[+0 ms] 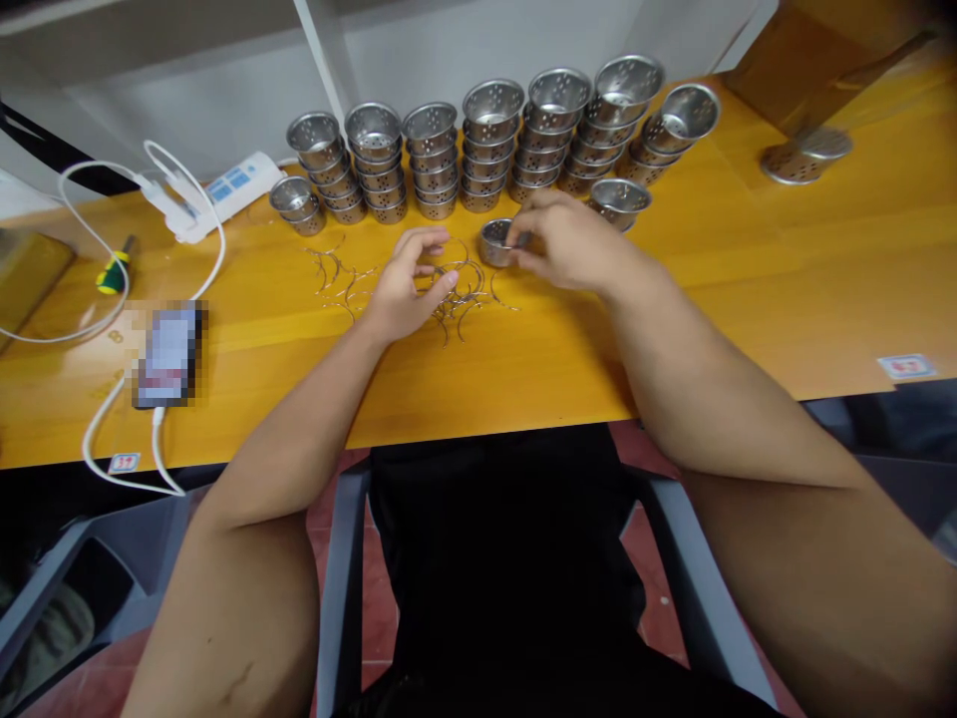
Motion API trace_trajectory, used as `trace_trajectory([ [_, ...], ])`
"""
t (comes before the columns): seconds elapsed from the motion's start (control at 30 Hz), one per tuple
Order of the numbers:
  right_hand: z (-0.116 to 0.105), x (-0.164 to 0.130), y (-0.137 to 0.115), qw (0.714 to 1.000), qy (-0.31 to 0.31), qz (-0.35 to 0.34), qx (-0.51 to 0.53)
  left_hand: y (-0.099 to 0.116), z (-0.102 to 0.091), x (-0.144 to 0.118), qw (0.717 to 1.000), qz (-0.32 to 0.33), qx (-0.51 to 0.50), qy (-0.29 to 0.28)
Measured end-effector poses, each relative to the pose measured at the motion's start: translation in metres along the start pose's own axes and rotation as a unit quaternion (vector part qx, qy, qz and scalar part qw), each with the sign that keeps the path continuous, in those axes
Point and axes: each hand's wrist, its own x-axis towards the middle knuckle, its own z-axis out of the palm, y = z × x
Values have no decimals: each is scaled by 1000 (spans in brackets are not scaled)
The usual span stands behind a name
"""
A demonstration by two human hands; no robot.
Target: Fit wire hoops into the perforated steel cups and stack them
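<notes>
Your right hand (564, 244) pinches cup (494, 242), upright on table (748, 289), mouth up. Your left hand (408, 284) half-curled, empty, over wire clips (456, 289), just left of cup; left nearer clips.

Orange wooden table (785, 289), white wall (224, 90), red floor (635, 538)

Phone screen (169, 351) pixelated, right hand (569, 242) covering one side of small steel cup (494, 241), thin wire rings (456, 289) under left hand (408, 289) too tangled to count, bench (748, 299) cut off at both edges.
</notes>
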Motion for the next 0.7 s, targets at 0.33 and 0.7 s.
trace_trajectory([
  [0.33,38,-5,-49,983,11,-163,84,-9,2,-1,1000,-5,17,8],
  [0.7,28,-4,-36,989,-124,-69,-30,-23,1,3,995,-61,28,73],
])
